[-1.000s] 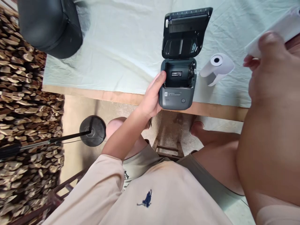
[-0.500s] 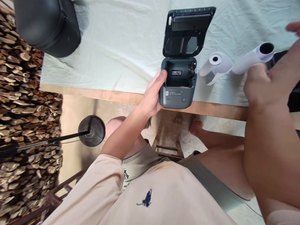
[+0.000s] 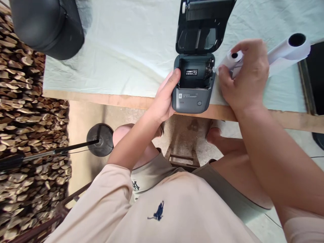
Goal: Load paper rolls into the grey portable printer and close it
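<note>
A dark grey portable label printer (image 3: 191,99) stands at the table's front edge with its lid (image 3: 199,28) raised; its paper bay holds no roll. My left hand (image 3: 167,96) grips the printer's left side, thumb over the bay's rim. To the printer's right, my right hand (image 3: 246,74) is closed around a small white paper roll (image 3: 229,61), thumb on the near side and index finger by its top; the other fingers are partly hidden. Just beyond that hand lies a larger white paper roll (image 3: 291,50) with a dark core and a loose end.
A pale cloth (image 3: 121,50) covers the wooden-edged table. A black rounded case (image 3: 48,30) sits at the far left, and a dark flat device (image 3: 315,77) at the right. Below are a round black stand base (image 3: 100,140) and a wooden stool (image 3: 182,160). Stacked firewood (image 3: 30,135) lines the left.
My right hand has come in from the right, past the larger roll, and closed around the small paper roll. My left hand keeps its hold on the printer. The view has shifted slightly.
</note>
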Demonstrator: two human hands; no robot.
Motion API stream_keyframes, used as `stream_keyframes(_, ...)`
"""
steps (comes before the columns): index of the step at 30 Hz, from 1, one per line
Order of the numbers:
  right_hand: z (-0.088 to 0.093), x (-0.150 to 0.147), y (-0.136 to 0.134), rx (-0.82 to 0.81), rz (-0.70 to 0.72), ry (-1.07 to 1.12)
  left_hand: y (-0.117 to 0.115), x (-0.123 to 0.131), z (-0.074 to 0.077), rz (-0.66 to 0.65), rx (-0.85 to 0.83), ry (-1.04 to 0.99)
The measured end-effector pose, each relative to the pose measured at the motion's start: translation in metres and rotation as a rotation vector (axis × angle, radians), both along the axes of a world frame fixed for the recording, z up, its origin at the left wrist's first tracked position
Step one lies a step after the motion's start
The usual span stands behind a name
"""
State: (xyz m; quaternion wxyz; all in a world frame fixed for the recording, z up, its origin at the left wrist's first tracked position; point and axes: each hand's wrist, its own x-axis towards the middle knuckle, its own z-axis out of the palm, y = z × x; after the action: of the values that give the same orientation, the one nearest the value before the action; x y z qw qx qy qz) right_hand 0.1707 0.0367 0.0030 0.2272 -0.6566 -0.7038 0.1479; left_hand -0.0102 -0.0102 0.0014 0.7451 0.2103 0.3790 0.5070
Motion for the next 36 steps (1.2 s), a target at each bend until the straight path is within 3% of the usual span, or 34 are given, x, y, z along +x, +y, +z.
stream_keyframes(5, -0.014, 0.01, 0.002, 0.164, -0.006, 0.063, 0.001, 0.002, -0.003, 0.04, -0.036, -0.025)
stream_keyframes(9, -0.017, 0.014, 0.004, 0.203, -0.02, 0.052, 0.001, 0.003, -0.004, 0.031, -0.056, -0.052)
stream_keyframes(15, -0.015, 0.016, 0.003, 0.197, 0.039, 0.066, 0.0, 0.007, -0.001, -0.142, 0.195, -0.079)
stream_keyframes(19, -0.019, 0.017, 0.008, 0.204, 0.07, 0.094, 0.002, 0.006, -0.003, -0.165, 0.206, -0.124)
stream_keyframes(26, -0.024, 0.012, 0.016, 0.259, 0.005, 0.192, 0.006, -0.007, -0.007, -0.406, 0.204, -0.289)
stream_keyframes(32, -0.024, 0.014, 0.015, 0.263, 0.01, 0.203, 0.006, -0.002, -0.005, -0.288, 0.092, -0.427)
stream_keyframes(36, -0.028, 0.019, 0.018, 0.185, -0.014, 0.22, 0.001, 0.001, -0.002, -0.187, 0.134, -0.415)
